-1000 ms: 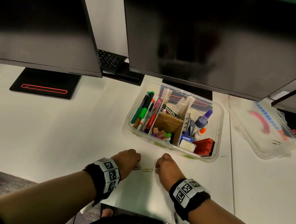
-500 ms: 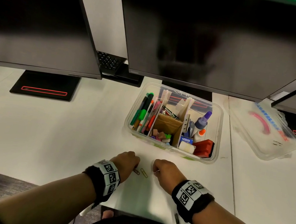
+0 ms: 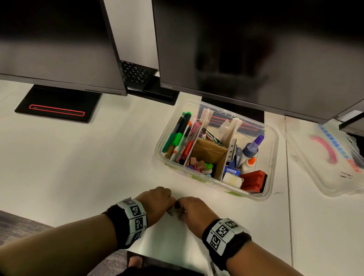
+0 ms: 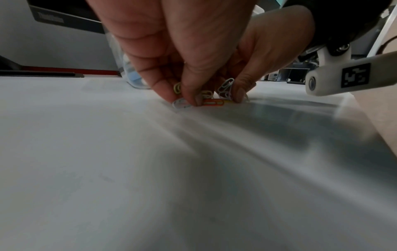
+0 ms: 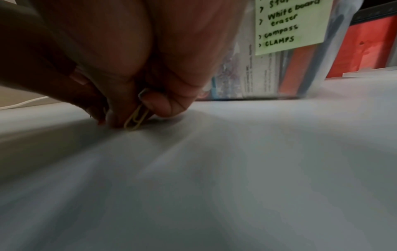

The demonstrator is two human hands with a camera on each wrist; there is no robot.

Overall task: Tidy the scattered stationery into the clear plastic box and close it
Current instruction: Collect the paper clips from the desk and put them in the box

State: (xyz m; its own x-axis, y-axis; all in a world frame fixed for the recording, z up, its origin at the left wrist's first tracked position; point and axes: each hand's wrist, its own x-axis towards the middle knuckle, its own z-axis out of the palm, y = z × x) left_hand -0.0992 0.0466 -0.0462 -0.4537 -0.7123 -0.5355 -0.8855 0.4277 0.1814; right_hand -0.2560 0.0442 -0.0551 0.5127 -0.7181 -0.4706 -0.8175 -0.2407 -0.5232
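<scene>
Nearest the body, both hands meet fingertip to fingertip on the white desk (image 3: 79,170). From the head view the left hand (image 3: 156,201) and right hand (image 3: 192,211) look like two closed fists, with only one small paper clip (image 3: 170,212) peeking out between them.

The left wrist camera shows far more: the left hand's (image 4: 171,51) curled fingers pinch a cluster of paper clips (image 4: 206,95), yellow, white and an orange one lying flat on the desk, while the right hand (image 4: 264,51) presses in from the opposite side, also holding white clips. The right wrist camera shows only a single yellow clip (image 5: 136,118) gripped upright between the right hand's (image 5: 128,51) thumb and finger, its tip touching the desk. How many clips there are altogether cannot be counted; fingers cover most of them.

Just beyond the grip stands the clear plastic box (image 3: 261,194), open, with pens, erasers, glue bottles and a red block in its compartments. A handwritten yellow-green label (image 5: 287,25) on its near wall is readable only from the right wrist, its top cut off. Further right of the grip lies the box's lid (image 3: 326,161), apart from the box. Dark monitors (image 3: 258,43) overhang behind.
</scene>
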